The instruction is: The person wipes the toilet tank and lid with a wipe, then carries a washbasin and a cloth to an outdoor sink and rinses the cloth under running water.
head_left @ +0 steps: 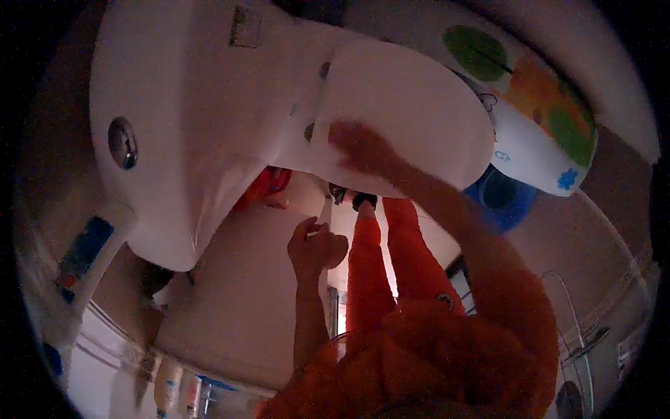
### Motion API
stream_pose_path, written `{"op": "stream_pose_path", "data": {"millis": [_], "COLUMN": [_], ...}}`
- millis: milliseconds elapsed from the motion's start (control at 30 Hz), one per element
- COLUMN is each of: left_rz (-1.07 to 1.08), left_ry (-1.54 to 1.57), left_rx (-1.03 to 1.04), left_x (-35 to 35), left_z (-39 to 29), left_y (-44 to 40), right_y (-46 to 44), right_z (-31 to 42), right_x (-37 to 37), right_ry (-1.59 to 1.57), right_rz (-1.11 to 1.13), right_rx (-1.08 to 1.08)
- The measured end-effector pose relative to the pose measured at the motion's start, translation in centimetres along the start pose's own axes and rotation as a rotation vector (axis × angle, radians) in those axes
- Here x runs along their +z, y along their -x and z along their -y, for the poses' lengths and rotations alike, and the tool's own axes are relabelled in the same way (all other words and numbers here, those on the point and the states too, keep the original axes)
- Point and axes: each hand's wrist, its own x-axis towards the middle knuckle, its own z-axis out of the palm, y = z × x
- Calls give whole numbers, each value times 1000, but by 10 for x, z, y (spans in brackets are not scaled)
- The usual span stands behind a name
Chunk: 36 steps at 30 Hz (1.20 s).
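Observation:
A white toilet lid (419, 105) lies closed in the upper middle, joined to a white tank with a round chrome button (123, 143). My right hand (363, 148) is over the lid near its hinges, slightly blurred, its fingers apart; whether it touches the surface is unclear. Lower and to the left, beside the toilet, my left hand (317, 246) is raised with curled fingers. What it holds, if anything, cannot be made out in the dim light.
A white board or lid with green and orange patterns (551, 105) stands at the upper right, above a blue round object (501, 199). A red item (265, 187) sits beneath the toilet's side. Bottles (167, 387) stand at the lower left. My orange-clad legs are below.

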Motion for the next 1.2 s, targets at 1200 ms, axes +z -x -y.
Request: {"op": "stream_pose_path", "data": {"millis": [1200], "left_rz": [76], "left_ry": [-23], "left_rx": [31], "left_x": [32], "left_z": [19], "left_y": [29], "right_y": [170], "right_z": [10], "right_x": [91], "right_ry": [-15], "right_rz": [-556], "right_rx": [943]}}
